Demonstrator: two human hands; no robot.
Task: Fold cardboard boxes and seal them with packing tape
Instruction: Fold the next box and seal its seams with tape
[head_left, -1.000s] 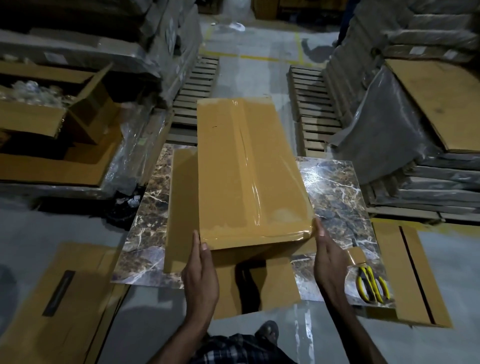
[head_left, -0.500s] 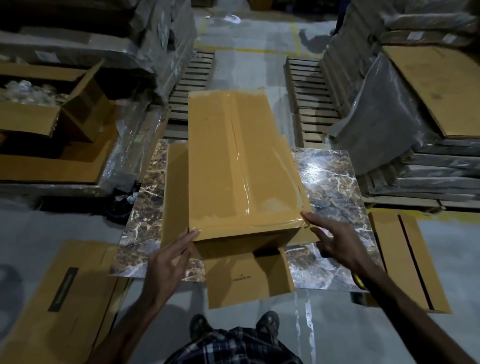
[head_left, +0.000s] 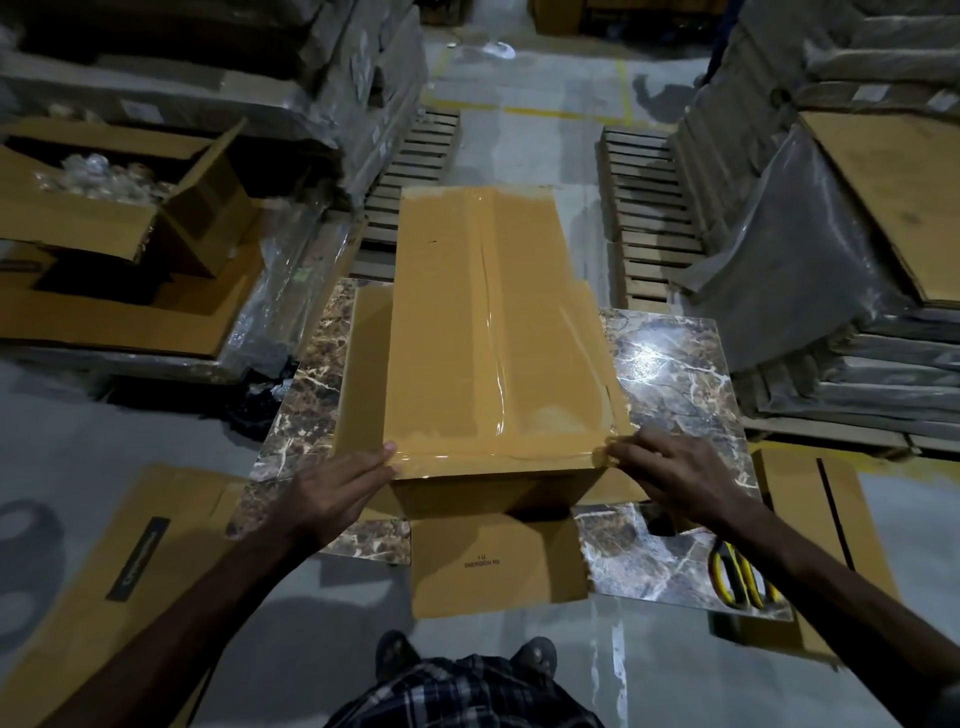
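A long brown cardboard box (head_left: 478, 322) stands on a marble slab (head_left: 670, 364), its top glossy with clear tape along the centre seam and both ends. Loose flaps stick out at its left side and near end, one near flap (head_left: 493, 561) lying flat toward me. My left hand (head_left: 337, 488) rests with straight fingers on the near left corner of the box top. On the near right corner my right hand (head_left: 675, 473) lies flat, fingertips pressing the tape edge.
Yellow-handled scissors (head_left: 737, 574) lie on the slab's near right corner. Flat cardboard sheets (head_left: 826, 499) lie on the floor at both sides. An open carton (head_left: 104, 208) stands far left. Wooden pallets (head_left: 649, 208) and wrapped stacks (head_left: 831, 260) surround the spot. My feet (head_left: 462, 660) are below.
Both hands have turned from upright at the box's near edge to lying flat on its near corners. The box has settled lower and straighter on the slab.
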